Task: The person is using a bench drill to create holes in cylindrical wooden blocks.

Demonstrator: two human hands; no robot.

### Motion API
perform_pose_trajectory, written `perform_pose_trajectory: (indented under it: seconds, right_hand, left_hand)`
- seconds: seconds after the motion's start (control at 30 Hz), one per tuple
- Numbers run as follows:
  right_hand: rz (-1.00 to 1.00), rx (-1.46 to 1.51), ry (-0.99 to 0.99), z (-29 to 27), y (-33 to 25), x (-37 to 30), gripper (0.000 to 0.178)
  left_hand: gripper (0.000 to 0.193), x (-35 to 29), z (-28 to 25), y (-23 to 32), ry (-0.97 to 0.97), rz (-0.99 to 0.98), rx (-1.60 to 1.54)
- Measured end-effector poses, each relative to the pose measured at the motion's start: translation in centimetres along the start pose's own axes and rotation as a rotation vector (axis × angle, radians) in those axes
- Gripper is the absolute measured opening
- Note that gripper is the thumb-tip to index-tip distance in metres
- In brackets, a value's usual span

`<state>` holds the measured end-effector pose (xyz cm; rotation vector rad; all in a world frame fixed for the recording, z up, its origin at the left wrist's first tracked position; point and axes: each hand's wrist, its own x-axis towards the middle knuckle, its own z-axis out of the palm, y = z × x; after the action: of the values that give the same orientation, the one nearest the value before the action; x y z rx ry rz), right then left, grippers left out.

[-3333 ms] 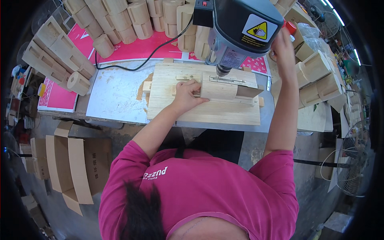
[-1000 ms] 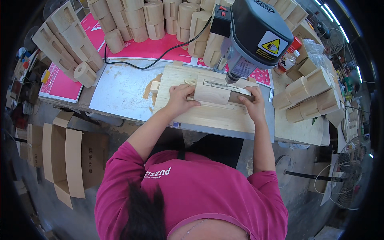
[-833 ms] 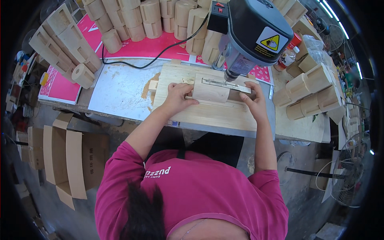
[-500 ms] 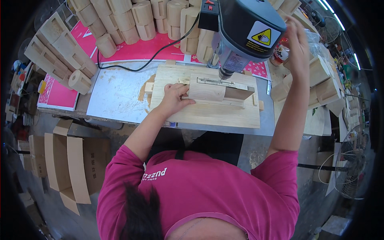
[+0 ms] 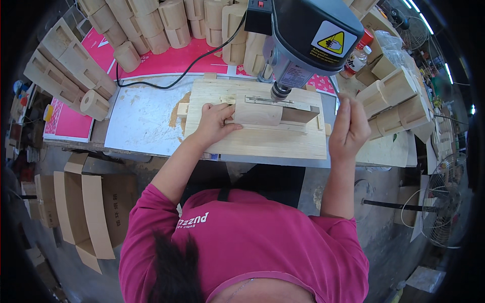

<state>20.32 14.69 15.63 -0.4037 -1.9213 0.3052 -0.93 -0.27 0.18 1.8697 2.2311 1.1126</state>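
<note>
Head view: my left grip (image 5: pixel 214 124) holds the wooden block (image 5: pixel 258 114) by its left end, under the drill chuck (image 5: pixel 280 92), on the board (image 5: pixel 273 145) near the front edge of the surface (image 5: pixel 144 113). Right grip (image 5: pixel 350 126) raised beyond the board's right edge, fingers curled; can't tell if holding anything.

The block (image 5: pixel 258 115) looks matt wood, the drill housing (image 5: pixel 305 22) smooth plastic

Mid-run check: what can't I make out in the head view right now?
In the head view:
Right hand: its curled fingers hide whether it holds anything.
Chuck: detail too small to tell if a bit meets the wooden block.
Drill press: top cut off by the upper edge.
Rear wooden stacks: some tops cut off by the same edge.
</note>
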Motion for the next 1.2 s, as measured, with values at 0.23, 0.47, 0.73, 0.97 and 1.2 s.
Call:
perform_pose_trajectory:
  seconds: [0.23,0.47,0.73,0.97,1.2]
  right_hand:
    - [-0.051,0.086,0.04,3.5,3.8,-5.7,0.01]
    - [-0.137,0.138,0.051,3.2,4.3,-4.5,0.005]
    - [0.049,-0.223,-0.017,3.0,3.9,12.3,0.025]
    - [-0.05,-0.149,0.014,1.5,2.3,10.8,0.026]
    - [0.023,0.106,-0.045,-0.6,0.1,0.6,0.012]
  left_hand:
    - [0.042,0.1,0.0,0.0,-0.018,-0.005,-0.001]
    - [0.041,-0.1,0.0,0.1,0.006,0.009,-0.003]
    - [0.041,1.6,2.4,2.6,0.065,0.03,0.008]
    - [0.037,1.9,2.6,3.0,0.017,-0.02,-0.028]
    - [0.044,1.7,2.8,2.4,0.043,0.045,0.014]
